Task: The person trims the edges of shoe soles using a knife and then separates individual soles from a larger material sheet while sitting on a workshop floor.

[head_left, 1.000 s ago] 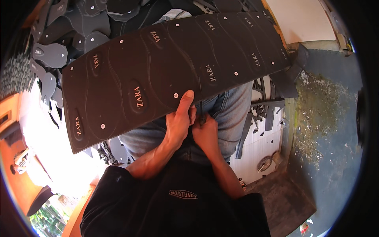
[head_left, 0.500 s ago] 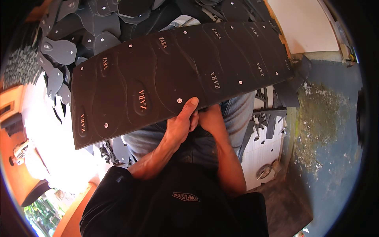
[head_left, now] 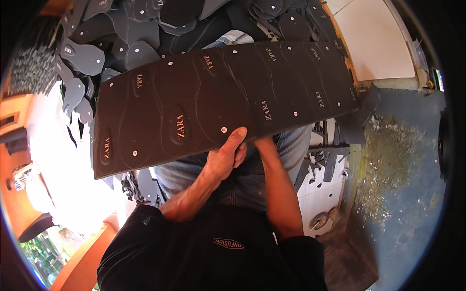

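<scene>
Bearing pale lettering (head_left: pixel 180 127) and numbered white dots (head_left: pixel 224 130), the black sheet (head_left: pixel 208 99) spans the lap (head_left: pixel 182 177) — left hand (head_left: pixel 224 157) pinching its near edge, right hand (head_left: pixel 263 142) mostly hidden beneath — its grip I cannot tell.

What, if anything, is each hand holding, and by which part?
The left hand holds the dark sheet by its near long edge, around mid-length, thumb on top. The right hand is mostly hidden under it; its hold cannot be told.
</scene>
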The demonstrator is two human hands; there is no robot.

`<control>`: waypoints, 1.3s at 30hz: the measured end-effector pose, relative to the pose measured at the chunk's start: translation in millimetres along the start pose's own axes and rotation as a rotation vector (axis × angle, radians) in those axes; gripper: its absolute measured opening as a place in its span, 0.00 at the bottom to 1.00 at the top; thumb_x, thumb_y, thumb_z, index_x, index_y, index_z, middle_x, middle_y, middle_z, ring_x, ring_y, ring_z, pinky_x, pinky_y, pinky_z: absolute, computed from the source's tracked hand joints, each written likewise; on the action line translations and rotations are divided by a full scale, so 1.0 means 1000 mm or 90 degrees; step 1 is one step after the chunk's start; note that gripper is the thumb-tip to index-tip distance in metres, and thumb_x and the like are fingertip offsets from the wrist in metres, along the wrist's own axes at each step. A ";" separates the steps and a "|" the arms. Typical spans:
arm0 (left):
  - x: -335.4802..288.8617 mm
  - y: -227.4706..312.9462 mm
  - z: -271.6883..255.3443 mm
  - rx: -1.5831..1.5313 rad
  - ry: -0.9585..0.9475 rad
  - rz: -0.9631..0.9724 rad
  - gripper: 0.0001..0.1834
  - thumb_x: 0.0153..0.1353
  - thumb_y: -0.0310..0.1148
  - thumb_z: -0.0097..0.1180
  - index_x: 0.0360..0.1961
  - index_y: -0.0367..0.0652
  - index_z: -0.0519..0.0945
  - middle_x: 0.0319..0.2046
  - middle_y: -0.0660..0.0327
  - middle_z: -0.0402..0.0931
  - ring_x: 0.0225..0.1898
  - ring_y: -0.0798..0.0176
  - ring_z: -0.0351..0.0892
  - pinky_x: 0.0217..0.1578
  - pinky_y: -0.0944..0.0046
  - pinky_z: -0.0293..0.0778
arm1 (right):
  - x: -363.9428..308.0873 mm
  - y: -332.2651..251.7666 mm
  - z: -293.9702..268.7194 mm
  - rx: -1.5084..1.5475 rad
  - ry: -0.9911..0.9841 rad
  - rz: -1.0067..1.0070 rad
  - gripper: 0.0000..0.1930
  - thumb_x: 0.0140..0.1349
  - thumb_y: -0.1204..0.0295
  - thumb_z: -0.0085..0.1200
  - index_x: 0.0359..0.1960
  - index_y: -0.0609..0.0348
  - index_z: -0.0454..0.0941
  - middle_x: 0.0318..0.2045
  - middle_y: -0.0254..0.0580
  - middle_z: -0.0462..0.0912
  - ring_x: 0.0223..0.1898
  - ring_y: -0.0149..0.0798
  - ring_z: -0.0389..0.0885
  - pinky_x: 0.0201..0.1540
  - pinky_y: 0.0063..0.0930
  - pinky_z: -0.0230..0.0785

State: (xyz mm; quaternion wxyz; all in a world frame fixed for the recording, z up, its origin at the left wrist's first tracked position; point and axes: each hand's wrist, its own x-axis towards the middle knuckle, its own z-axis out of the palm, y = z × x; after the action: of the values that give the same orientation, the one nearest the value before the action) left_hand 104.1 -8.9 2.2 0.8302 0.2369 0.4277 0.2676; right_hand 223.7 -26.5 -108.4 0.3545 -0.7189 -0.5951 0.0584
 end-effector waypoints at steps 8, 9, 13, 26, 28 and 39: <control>0.000 -0.002 -0.006 -0.027 -0.034 0.012 0.15 0.63 0.41 0.52 0.23 0.45 0.67 0.16 0.68 0.60 0.10 0.76 0.56 0.09 0.76 0.53 | 0.022 -0.004 0.017 -0.055 0.044 -0.006 0.16 0.58 0.66 0.52 0.46 0.61 0.74 0.42 0.48 0.78 0.44 0.43 0.77 0.45 0.35 0.69; 0.000 -0.002 -0.006 -0.030 -0.035 0.014 0.15 0.63 0.40 0.52 0.23 0.45 0.67 0.16 0.68 0.60 0.10 0.76 0.56 0.09 0.76 0.53 | 0.025 -0.005 0.020 -0.052 0.038 -0.001 0.17 0.58 0.66 0.52 0.46 0.61 0.74 0.41 0.47 0.78 0.43 0.42 0.77 0.45 0.34 0.69; -0.003 0.006 -0.001 -0.026 -0.015 0.005 0.14 0.63 0.39 0.52 0.24 0.44 0.67 0.15 0.68 0.59 0.10 0.76 0.55 0.09 0.76 0.53 | 0.034 -0.007 0.024 -0.033 0.024 0.014 0.17 0.58 0.65 0.53 0.46 0.61 0.75 0.40 0.46 0.79 0.42 0.41 0.77 0.43 0.33 0.69; -0.096 0.011 -0.054 0.133 -0.223 0.151 0.11 0.57 0.25 0.50 0.43 0.35 0.74 0.16 0.64 0.69 0.13 0.72 0.64 0.12 0.73 0.57 | 0.116 -0.037 0.005 0.428 -0.110 0.184 0.18 0.57 0.61 0.55 0.45 0.58 0.75 0.37 0.41 0.80 0.36 0.35 0.78 0.39 0.28 0.70; -0.111 0.022 -0.096 0.030 -0.221 0.007 0.18 0.53 0.19 0.53 0.48 0.31 0.71 0.17 0.63 0.70 0.13 0.72 0.64 0.12 0.74 0.57 | 0.124 -0.052 -0.004 0.690 -0.181 0.288 0.18 0.57 0.60 0.55 0.44 0.58 0.76 0.36 0.40 0.80 0.35 0.34 0.78 0.38 0.27 0.71; -0.121 0.079 -0.152 -0.308 0.133 0.344 0.29 0.59 0.50 0.52 0.54 0.40 0.70 0.45 0.55 0.75 0.50 0.56 0.73 0.45 0.51 0.75 | 0.080 -0.102 -0.066 0.862 -0.254 0.502 0.09 0.52 0.72 0.59 0.24 0.64 0.73 0.16 0.32 0.71 0.11 0.22 0.63 0.12 0.18 0.53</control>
State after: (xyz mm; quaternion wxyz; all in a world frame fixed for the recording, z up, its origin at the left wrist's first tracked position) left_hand -101.9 -3.0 42.6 0.7137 0.1099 0.3565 0.5928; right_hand 196.9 20.2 27.1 0.5533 -0.4811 -0.1853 0.6543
